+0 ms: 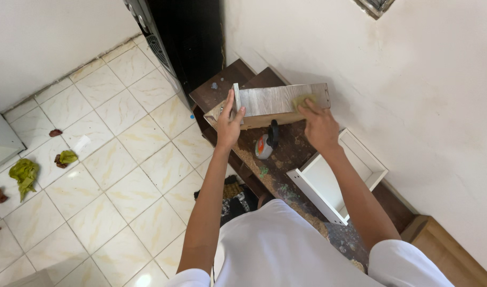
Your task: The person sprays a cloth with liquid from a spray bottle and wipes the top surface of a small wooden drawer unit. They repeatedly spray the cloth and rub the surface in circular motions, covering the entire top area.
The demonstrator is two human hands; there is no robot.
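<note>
A grey wood-grain board (275, 100) stands on its long edge on a dark brown bench (291, 151). My left hand (230, 122) grips the board's left end, fingers wrapped over its edge. My right hand (318, 125) presses a small yellow-green pad (302, 100) flat against the board's face near its right end. A bottle (266, 144) with a black top and an orange-and-white body stands on the bench just below the board, between my hands.
A white open drawer box (336, 178) lies on the bench to the right. Sawdust is scattered on the bench. A black appliance (179, 37) stands in the corner. Green and brown scraps (24, 172) lie on the tiled floor at left. A white wall runs along the right.
</note>
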